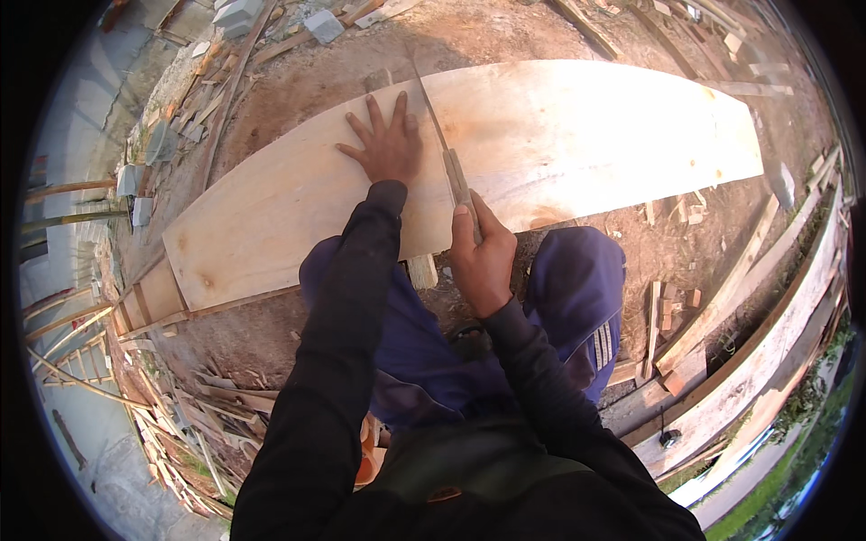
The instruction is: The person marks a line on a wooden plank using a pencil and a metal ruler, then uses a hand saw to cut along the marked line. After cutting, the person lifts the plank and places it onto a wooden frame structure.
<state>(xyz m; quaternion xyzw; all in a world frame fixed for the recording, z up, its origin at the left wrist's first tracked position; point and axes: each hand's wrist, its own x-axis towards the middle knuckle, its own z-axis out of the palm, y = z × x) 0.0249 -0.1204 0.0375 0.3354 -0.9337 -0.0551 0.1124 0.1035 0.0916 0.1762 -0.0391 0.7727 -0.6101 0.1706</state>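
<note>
Head view: reddish dirt ground [487,38] all around the plywood sheet [577,144], outdoors, sunlit; right half of sheet glaring, left half duller. Sheet lies crosswise in front of the person, pale, a few brown spots, looks bowed by the fisheye. Grey paving [99,460] well left of sheet, green grass [825,428] far to its lower right. Long planks [753,383] lie right of sheet, on the near side; scrap wood [194,406] piled below its left end. Blue trousers [577,279] at sheet's near edge, pale stripes on right leg; small orange-brown mark on the dark shirt, too small to read. Handsaw [450,160] over sheet, left of its middle, tip past far edge; blade seen nearly edge-on, cut depth can't tell. Right hand [483,261] wrapped around saw handle at sheet's near edge. Left hand [388,144] flat on sheet, left of blade, fingers spread. Grey blocks [323,26] beyond sheet's far edge, left. Small red bricks [667,314] right, nearer than sheet.
</note>
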